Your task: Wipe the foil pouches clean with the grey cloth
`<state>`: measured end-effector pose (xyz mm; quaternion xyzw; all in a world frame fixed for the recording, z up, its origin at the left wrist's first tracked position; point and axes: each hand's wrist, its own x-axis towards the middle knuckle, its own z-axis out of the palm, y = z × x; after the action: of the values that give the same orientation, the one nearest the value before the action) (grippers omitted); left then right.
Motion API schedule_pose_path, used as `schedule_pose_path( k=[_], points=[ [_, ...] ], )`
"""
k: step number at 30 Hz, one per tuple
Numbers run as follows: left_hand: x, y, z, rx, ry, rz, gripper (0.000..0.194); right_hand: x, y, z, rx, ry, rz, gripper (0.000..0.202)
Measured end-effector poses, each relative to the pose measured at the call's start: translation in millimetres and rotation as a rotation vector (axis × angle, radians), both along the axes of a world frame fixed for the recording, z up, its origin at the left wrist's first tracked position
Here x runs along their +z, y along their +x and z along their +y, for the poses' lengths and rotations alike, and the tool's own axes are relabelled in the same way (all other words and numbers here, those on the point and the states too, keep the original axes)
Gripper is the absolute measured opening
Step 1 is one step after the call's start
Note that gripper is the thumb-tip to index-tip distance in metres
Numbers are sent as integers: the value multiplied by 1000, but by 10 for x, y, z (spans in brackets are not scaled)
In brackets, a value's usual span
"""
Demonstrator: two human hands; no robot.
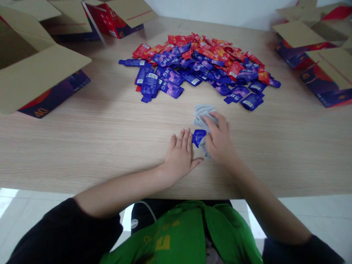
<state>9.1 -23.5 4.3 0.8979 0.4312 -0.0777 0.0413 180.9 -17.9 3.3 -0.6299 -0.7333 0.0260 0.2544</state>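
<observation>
A small blue packet (199, 138) lies flat on the wooden table near its front edge. My left hand (181, 156) rests flat with fingers stretched out, its fingertips against the left end of that packet. Over the packet's right part, my right hand (218, 138) is closed on a crumpled light grey cloth (204, 111), which spreads out beyond the fingers. The cloth and hand hide the right end of the packet. Farther back is a wide heap of blue packets (172, 88) and red packets (235, 69), piled over one another.
Open cardboard boxes stand at the left (55, 88) and back left (112, 22). More open boxes (327, 80) stand at the right. A white wall (220, 13) is behind the table (82, 146).
</observation>
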Motion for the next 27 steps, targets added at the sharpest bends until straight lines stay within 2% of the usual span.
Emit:
schedule_pose_path(
  k=[3, 5, 10, 14, 18, 23, 25, 27],
  points=[
    [27, -5, 12, -15, -37, 16, 86, -70, -295, 89, 96, -122, -102, 54],
    [40, -4, 16, -14, -47, 17, 87, -120, -329, 107, 115, -153, -167, 53],
    [25, 25, 5, 10, -17, 2, 90, -134, -60, 4, -36, -136, -265, 58],
    [16, 41, 4, 14, -17, 14, 88, -163, 226, -155, -179, -117, -258, 61],
    [13, 32, 9, 3, -11, 9, 88, -207, 511, -272, -269, -187, -267, 60],
    [-18, 19, -1, 0, 10, -2, 90, -106, 722, -166, -251, -220, -215, 57],
    [-29, 16, -9, 0, 14, -8, 90, -13, 653, -55, -212, -152, -157, 57],
    [-33, 13, -15, 3, 15, -18, 89, 68, 468, 61, -123, -89, -124, 58]
  ],
)
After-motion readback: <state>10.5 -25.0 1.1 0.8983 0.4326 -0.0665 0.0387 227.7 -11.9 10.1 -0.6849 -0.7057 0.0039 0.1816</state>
